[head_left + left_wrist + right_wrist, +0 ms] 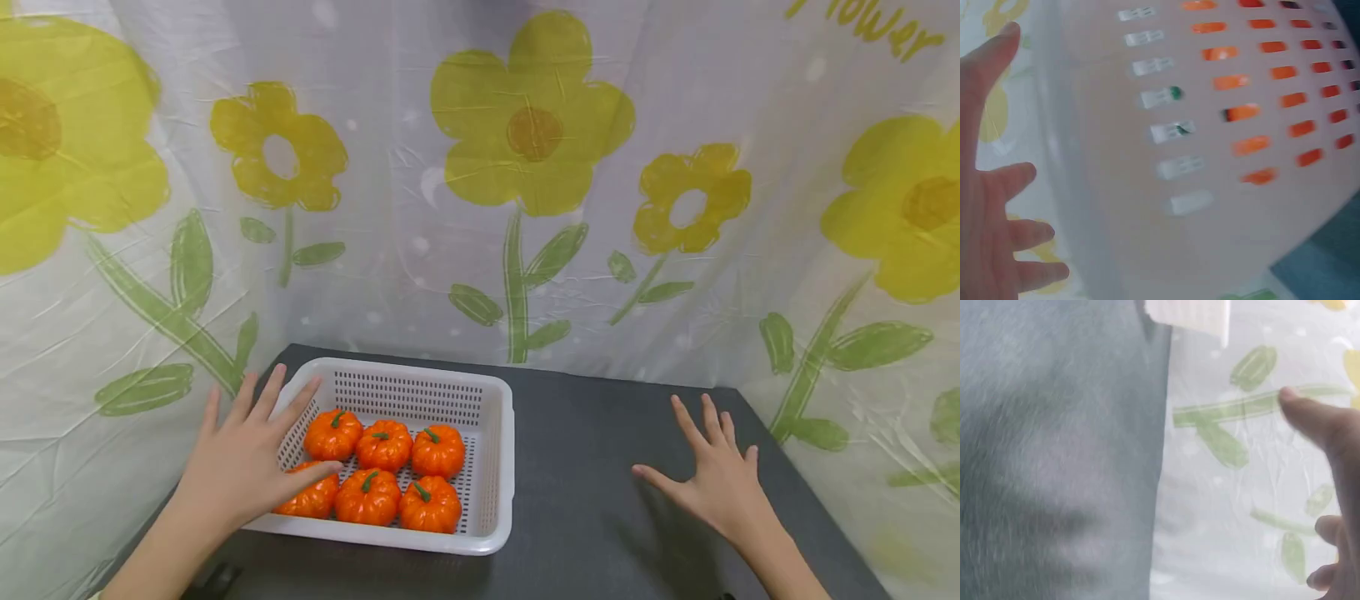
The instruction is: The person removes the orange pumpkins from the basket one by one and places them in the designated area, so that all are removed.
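Note:
A white plastic basket (501,467) with slotted walls stands on the left part of the dark table. Inside it lie several small orange pumpkins (367,497) with green stems, in two rows. My left hand (243,462) is spread over the basket's left side, overlapping its rim and part of one pumpkin in the head view. In the left wrist view its fingers stretch beside the basket's wall (1116,187), and orange shows through the slots. Over the table's right side hovers my right hand (720,487), fingers spread and holding nothing.
The dark table (577,467) carries the basket and ends at a hanging cloth (390,275) printed with yellow flowers, which closes off the back and both sides. A small dark object (217,579) lies at the front left, partly behind the left forearm.

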### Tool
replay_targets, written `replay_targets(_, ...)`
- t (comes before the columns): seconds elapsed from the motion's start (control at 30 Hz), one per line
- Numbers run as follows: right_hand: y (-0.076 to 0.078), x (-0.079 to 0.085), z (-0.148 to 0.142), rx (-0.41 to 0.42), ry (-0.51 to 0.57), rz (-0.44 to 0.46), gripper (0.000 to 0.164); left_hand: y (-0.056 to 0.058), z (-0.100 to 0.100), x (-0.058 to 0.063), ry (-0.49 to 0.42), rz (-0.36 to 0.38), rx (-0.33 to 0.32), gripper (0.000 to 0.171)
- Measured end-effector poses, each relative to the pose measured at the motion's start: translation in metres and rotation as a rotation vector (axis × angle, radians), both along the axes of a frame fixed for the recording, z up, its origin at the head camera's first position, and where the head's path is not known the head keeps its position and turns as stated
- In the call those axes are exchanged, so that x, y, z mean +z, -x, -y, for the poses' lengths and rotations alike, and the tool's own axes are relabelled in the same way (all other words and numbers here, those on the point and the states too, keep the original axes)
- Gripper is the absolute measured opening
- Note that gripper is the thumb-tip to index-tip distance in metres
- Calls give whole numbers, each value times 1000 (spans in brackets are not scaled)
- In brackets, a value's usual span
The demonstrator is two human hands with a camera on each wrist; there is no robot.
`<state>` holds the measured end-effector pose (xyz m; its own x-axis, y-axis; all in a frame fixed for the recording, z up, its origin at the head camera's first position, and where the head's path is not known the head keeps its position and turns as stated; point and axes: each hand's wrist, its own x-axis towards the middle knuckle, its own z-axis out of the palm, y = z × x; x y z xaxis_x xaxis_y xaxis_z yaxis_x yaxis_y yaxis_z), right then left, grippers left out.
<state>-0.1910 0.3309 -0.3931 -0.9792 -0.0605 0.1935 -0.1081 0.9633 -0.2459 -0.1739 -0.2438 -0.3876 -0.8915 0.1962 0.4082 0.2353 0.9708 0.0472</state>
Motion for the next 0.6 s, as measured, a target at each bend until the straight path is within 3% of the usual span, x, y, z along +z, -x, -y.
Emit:
replay_targets(0.17,6,-2,8,-1,186,-5,105,-4,9,-9,-52,-73,-13,113)
replay_targets(0.27,9,-3,11,12,274,-25,95,-7,18,-17,-134,-145,-21,112)
replay_targets(0.37,10,-3,14,35,377,10,84,-10,27,-25,-236,-179,-40,109)
replay_targets(0.47,11,-1,18,41,479,68,75,-13,34,-33,-332,-162,-54,99)
replay_targets(0.6,13,3,23,31,551,104,70,-17,42,-45,-425,-67,-13,92)
